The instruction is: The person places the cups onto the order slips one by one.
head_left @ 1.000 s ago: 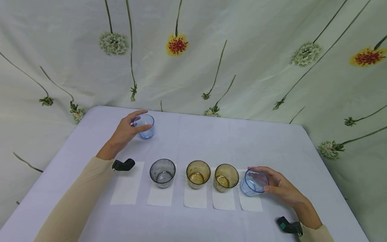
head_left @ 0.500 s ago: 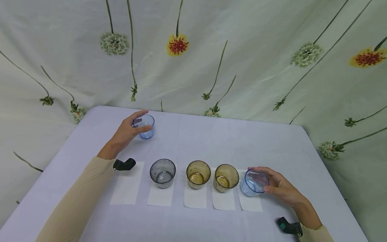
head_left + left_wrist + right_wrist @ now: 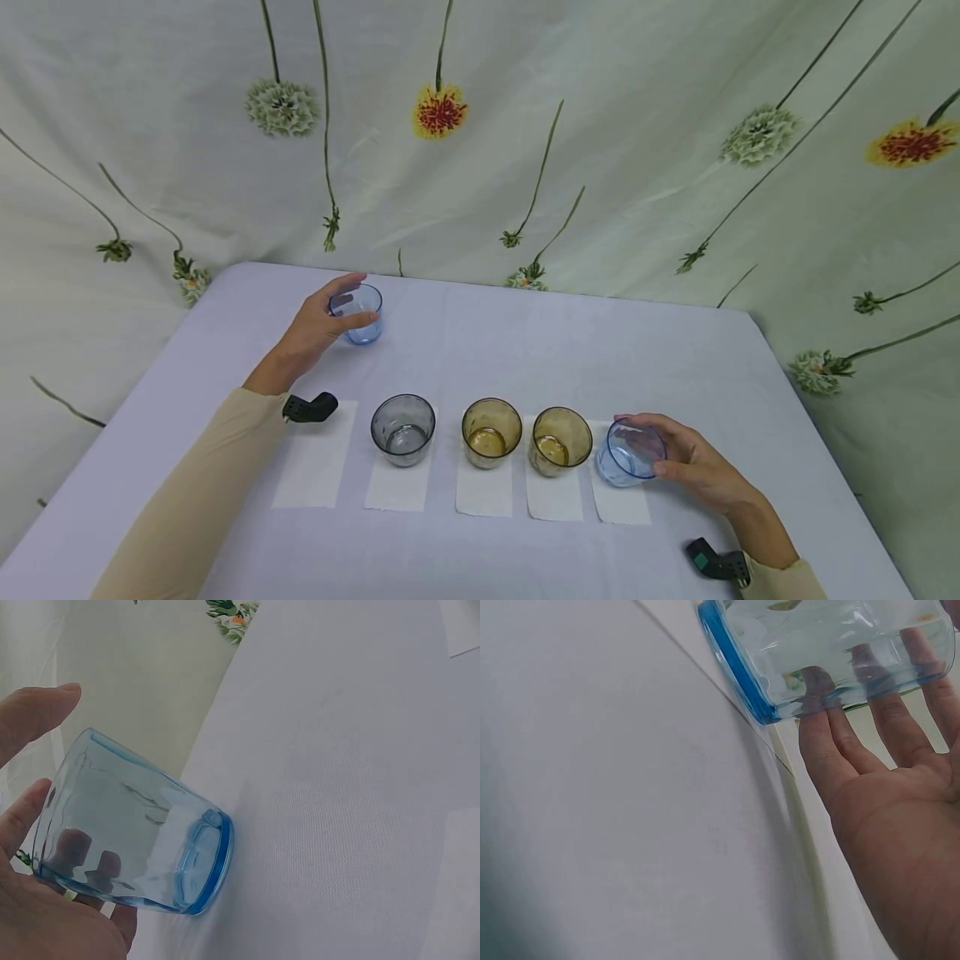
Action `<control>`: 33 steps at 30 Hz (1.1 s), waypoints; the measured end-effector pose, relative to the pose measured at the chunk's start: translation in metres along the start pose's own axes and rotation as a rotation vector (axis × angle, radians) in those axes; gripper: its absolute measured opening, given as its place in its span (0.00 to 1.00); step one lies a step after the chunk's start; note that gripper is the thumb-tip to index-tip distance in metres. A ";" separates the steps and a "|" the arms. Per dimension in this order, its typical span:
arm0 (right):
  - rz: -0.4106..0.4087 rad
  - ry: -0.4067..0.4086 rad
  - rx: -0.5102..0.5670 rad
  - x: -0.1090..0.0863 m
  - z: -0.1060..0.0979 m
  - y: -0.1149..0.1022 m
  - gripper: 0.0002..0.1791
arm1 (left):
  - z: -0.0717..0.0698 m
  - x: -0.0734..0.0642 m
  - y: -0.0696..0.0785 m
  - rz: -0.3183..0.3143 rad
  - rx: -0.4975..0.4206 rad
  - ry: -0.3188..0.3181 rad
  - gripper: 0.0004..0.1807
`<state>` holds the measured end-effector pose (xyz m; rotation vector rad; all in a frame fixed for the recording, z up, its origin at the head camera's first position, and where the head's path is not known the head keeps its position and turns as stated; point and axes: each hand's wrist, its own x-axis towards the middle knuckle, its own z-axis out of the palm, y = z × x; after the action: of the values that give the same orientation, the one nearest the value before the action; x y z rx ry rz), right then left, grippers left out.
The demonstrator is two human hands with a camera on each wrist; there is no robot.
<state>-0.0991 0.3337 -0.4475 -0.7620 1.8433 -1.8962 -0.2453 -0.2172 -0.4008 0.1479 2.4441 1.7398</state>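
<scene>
At the back left, my left hand (image 3: 311,325) is around a clear blue glass (image 3: 366,327), its thumb across the near side. In the left wrist view, fingers show through the wall of this blue glass (image 3: 142,825), and one finger stands off beyond the rim. My right hand (image 3: 701,467) holds a second blue glass (image 3: 626,462) over the rightmost white paper strip (image 3: 624,507). Its fingers curl behind this glass (image 3: 832,645) in the right wrist view, while the thumb sits at the near rim in the head view.
A grey glass (image 3: 405,437) and two amber glasses, one (image 3: 491,433) left of the other (image 3: 558,442), stand in a row on paper strips. The leftmost strip (image 3: 311,467) bears no glass. A flowered cloth (image 3: 637,167) hangs behind the white table (image 3: 525,342).
</scene>
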 end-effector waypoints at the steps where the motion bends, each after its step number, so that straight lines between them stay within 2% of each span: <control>1: -0.002 -0.002 -0.002 0.000 0.000 0.000 0.30 | 0.000 0.000 0.000 0.004 -0.001 -0.002 0.46; 11: -0.002 0.000 -0.030 -0.001 -0.001 0.003 0.30 | -0.001 0.000 -0.003 0.001 -0.009 -0.008 0.48; 21: 0.024 0.016 -0.006 -0.002 0.001 0.000 0.30 | 0.003 0.002 -0.009 -0.009 -0.038 -0.010 0.48; 28: -0.014 -0.014 0.014 0.000 -0.002 0.002 0.30 | 0.002 0.002 -0.013 -0.021 -0.081 -0.008 0.50; 33: -0.009 -0.008 0.016 -0.001 -0.002 0.002 0.30 | 0.003 0.003 -0.013 -0.019 -0.086 -0.008 0.50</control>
<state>-0.0998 0.3351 -0.4497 -0.7727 1.8206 -1.9093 -0.2476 -0.2186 -0.4146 0.1220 2.3527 1.8289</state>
